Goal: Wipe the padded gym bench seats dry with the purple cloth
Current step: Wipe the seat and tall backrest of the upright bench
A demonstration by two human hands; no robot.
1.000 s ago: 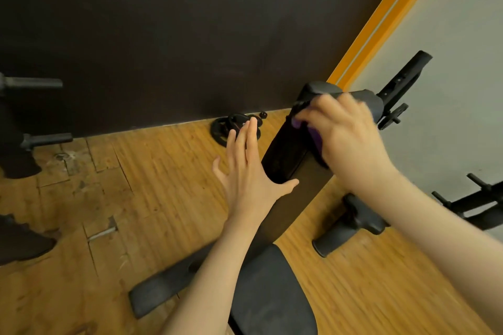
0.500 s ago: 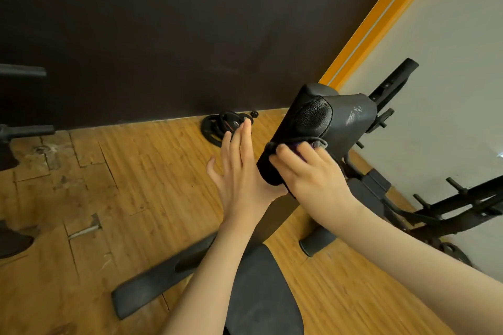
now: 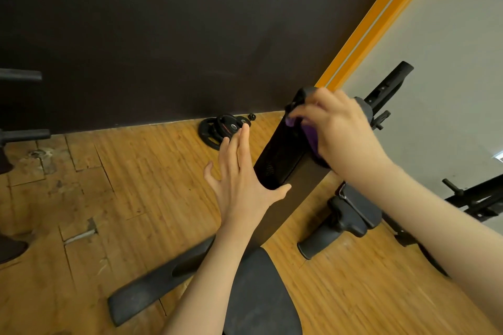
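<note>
Left hand (image 3: 242,182) flat, fingers straight, palm against the backrest pad (image 3: 277,160) side; right hand (image 3: 340,128) curled, gripping purple cloth (image 3: 309,134) near pad's top.

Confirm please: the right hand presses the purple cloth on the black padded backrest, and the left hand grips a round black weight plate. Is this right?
Not quite. In the head view the left hand grips nothing; it lies flat and open against the side of the black padded backrest. The round black weight plates lie on the floor beyond it. The right hand does press the purple cloth.

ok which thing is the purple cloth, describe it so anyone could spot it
Find the tall black back pad rising from the wooden floor toward the orange wall stripe. Near its top, the right hand grips the purple cloth, the only purple thing among black gear.
</note>
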